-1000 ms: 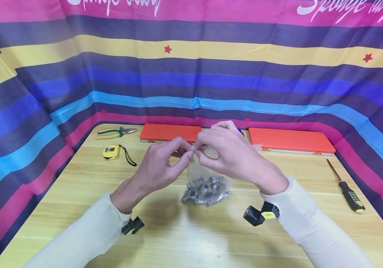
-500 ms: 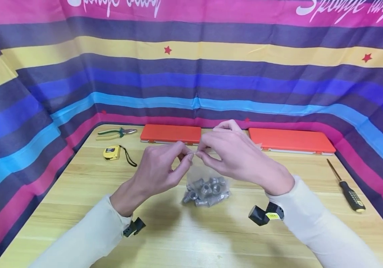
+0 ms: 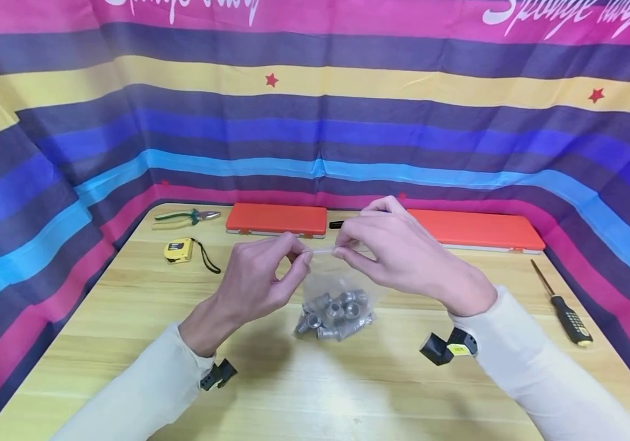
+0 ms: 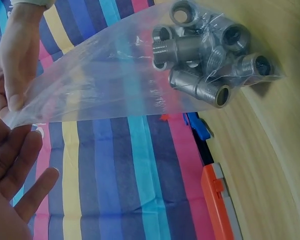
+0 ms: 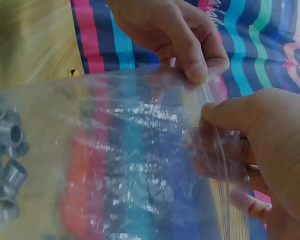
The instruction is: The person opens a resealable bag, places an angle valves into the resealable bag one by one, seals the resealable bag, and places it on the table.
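Both hands pinch the top edge of a clear plastic bag [image 3: 333,288]: left hand [image 3: 257,278] grips the edge w/ thumb + forefinger, right hand [image 3: 403,257] does the same just beside it. The bag hangs between them above the bench [image 3: 127,318], its bottom resting on the wood, weighted by a clump of metal threaded fittings [image 3: 333,315].

To do it well, I'd judge: keep pinches close to the seal line, pull apart evenly & level, and let the fittings' weight stay on the bench so the film doesn't tear or dump.

Vs 0.5 s ago: fingertips were almost touching; now they're spread apart w/ a taut strip of bag edge showing between them. Right hand has shifted right a bit. Fittings have barely moved.
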The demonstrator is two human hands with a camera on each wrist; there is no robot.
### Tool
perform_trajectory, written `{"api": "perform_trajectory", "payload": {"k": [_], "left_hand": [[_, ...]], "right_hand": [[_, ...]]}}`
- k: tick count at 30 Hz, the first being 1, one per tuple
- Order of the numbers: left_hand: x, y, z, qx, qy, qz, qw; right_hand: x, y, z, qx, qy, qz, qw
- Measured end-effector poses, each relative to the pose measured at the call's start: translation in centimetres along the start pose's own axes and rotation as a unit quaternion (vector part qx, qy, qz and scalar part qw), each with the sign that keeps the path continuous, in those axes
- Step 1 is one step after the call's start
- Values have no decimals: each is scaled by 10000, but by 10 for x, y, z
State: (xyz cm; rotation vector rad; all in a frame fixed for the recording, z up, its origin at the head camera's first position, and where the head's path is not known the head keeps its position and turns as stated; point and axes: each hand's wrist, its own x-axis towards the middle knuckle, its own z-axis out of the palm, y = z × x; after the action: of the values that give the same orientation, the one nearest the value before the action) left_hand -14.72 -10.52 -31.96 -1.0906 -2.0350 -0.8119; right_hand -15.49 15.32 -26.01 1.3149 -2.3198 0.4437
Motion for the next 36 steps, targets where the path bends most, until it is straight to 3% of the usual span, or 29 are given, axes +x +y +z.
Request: {"api": "perform_trajectory", "payload": {"k": [10,36], "left_hand": [[-1,-2,-1,-14,7,-188,9998],[-1,-8,-1,-77,91,-374,9992]], "right_hand": [[-26,18,-12,-105,-101,448,9989],[-77,45,-35,-344,-74,1133,9929]]}}
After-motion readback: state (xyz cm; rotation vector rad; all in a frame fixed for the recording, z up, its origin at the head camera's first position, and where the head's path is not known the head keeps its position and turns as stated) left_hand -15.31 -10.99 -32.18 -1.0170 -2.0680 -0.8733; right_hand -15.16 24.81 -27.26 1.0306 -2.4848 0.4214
